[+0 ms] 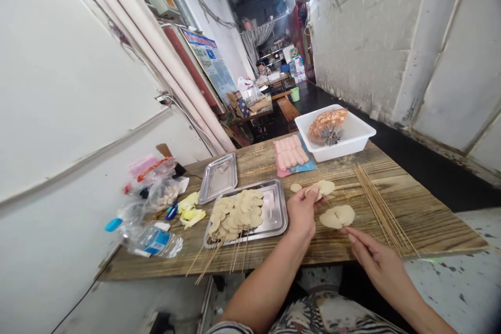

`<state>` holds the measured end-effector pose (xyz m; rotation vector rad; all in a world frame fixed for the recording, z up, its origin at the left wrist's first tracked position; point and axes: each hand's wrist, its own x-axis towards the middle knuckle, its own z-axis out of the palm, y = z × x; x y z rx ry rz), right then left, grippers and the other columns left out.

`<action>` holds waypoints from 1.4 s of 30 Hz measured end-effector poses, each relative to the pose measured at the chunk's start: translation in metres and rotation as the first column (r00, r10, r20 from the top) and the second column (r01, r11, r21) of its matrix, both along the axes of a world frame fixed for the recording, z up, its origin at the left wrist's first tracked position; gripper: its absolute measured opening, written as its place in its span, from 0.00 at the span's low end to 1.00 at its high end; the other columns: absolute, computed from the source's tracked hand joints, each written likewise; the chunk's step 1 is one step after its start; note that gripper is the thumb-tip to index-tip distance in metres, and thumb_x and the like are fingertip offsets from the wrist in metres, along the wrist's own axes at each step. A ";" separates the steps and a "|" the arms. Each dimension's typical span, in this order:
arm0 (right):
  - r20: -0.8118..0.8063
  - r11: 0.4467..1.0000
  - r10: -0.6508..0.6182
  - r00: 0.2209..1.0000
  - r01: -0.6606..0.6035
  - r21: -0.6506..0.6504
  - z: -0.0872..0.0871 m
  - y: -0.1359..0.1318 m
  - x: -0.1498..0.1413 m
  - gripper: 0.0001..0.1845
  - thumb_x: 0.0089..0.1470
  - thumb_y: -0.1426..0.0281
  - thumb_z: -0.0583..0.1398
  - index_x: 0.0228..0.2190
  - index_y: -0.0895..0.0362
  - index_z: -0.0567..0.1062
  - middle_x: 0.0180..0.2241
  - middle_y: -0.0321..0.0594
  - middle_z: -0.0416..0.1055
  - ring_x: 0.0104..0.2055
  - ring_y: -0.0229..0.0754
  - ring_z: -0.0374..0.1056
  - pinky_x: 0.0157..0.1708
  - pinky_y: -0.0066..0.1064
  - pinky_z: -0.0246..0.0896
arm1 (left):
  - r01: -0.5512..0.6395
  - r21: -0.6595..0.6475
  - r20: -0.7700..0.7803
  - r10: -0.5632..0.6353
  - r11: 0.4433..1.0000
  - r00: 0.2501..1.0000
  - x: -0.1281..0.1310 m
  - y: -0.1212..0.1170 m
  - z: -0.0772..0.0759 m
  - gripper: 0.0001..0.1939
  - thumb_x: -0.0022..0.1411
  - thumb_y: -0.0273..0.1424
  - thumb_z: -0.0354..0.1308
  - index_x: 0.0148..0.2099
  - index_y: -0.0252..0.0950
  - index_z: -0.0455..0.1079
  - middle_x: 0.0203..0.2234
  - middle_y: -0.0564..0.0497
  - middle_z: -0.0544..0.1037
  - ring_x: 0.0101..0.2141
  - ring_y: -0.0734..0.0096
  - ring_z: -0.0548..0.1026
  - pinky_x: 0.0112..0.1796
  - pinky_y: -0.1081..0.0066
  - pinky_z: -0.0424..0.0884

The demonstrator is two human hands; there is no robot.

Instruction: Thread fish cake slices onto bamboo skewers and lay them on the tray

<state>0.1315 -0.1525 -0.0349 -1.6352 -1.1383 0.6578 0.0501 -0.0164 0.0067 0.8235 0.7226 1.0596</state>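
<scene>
My left hand (pixel 303 214) is closed, thumb and fingers pinching a few thin, pale slices (pixel 325 187) that look like potato. Just in front of it on the table lies one small loose slice (pixel 296 188). My right hand (pixel 371 255) pinches close below a skewer of pale slices (pixel 337 217), which sits low over the wood; most of its stick is hidden by the fingers. To the left, a metal tray (pixel 276 209) bears a pile of skewered slices (pixel 237 213), their sticks jutting past the near edge. Bare bamboo skewers (pixel 381 209) lie bundled to the right.
Behind my hands are a pack of pink sausages (pixel 290 152) and a white tub (pixel 340 154) holding a bagged brown item. A second metal tray (pixel 219 177) lies at the back left. A water bottle (pixel 160 241), yellow scraps (pixel 191 214) and plastic bags (pixel 164 190) crowd the left end.
</scene>
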 end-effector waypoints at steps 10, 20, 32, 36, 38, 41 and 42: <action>0.079 0.997 -0.063 0.995 0.060 0.046 0.009 0.008 0.004 0.17 0.53 0.61 0.53 0.39 0.55 0.76 0.37 0.41 0.77 0.36 0.45 0.73 0.38 0.33 0.68 | 0.084 -0.047 0.036 -0.083 0.995 0.996 -0.003 -0.009 -0.001 0.16 0.45 0.36 0.63 0.35 0.30 0.71 0.31 0.45 0.76 0.32 0.69 0.73 0.39 0.67 0.67; 0.081 0.999 -0.036 0.996 0.033 0.037 0.005 0.013 0.005 0.19 0.55 0.62 0.50 0.41 0.58 0.74 0.35 0.44 0.77 0.33 0.44 0.73 0.32 0.30 0.68 | 0.128 -0.096 0.046 -0.125 0.987 0.991 0.001 -0.010 -0.003 0.15 0.43 0.33 0.65 0.34 0.29 0.71 0.28 0.47 0.75 0.31 0.71 0.73 0.39 0.68 0.67; 0.093 0.987 -0.161 0.983 0.161 0.004 0.000 0.006 0.027 0.20 0.53 0.60 0.52 0.41 0.58 0.74 0.38 0.44 0.76 0.35 0.45 0.72 0.34 0.31 0.67 | 0.042 0.108 -0.250 -0.014 0.993 0.968 -0.040 0.037 0.010 0.17 0.46 0.32 0.62 0.40 0.34 0.69 0.35 0.45 0.75 0.34 0.70 0.73 0.39 0.67 0.67; 0.081 0.976 -0.212 0.974 0.215 -0.030 -0.004 -0.001 0.033 0.20 0.53 0.59 0.52 0.41 0.57 0.74 0.36 0.43 0.76 0.29 0.41 0.70 0.27 0.27 0.65 | 0.226 0.484 -0.675 0.196 0.845 0.711 -0.058 0.050 0.007 0.09 0.50 0.33 0.57 0.34 0.36 0.73 0.30 0.47 0.76 0.32 0.67 0.71 0.39 0.68 0.63; 0.061 0.978 -0.204 0.977 0.206 -0.032 -0.006 -0.003 0.032 0.20 0.53 0.59 0.52 0.41 0.57 0.74 0.35 0.43 0.76 0.27 0.40 0.70 0.25 0.26 0.64 | 0.398 0.475 -0.823 0.238 0.785 0.515 -0.060 0.048 0.003 0.08 0.50 0.35 0.56 0.30 0.37 0.74 0.28 0.46 0.76 0.32 0.63 0.71 0.39 0.66 0.61; 0.055 0.980 -0.194 0.979 0.196 -0.021 -0.007 -0.003 0.029 0.20 0.53 0.58 0.53 0.40 0.57 0.74 0.34 0.42 0.77 0.26 0.39 0.69 0.24 0.26 0.64 | 0.438 0.456 -0.887 0.356 0.775 0.293 -0.051 0.044 -0.008 0.13 0.48 0.40 0.57 0.22 0.35 0.71 0.24 0.40 0.74 0.36 0.53 0.70 0.44 0.59 0.56; 0.058 0.981 -0.193 0.980 0.194 -0.015 -0.006 -0.003 0.028 0.19 0.52 0.59 0.53 0.40 0.56 0.74 0.34 0.42 0.77 0.25 0.39 0.69 0.25 0.26 0.64 | 0.407 0.470 -0.882 0.397 0.783 0.254 -0.046 0.044 -0.013 0.14 0.47 0.41 0.58 0.19 0.35 0.69 0.24 0.38 0.74 0.38 0.49 0.69 0.46 0.56 0.53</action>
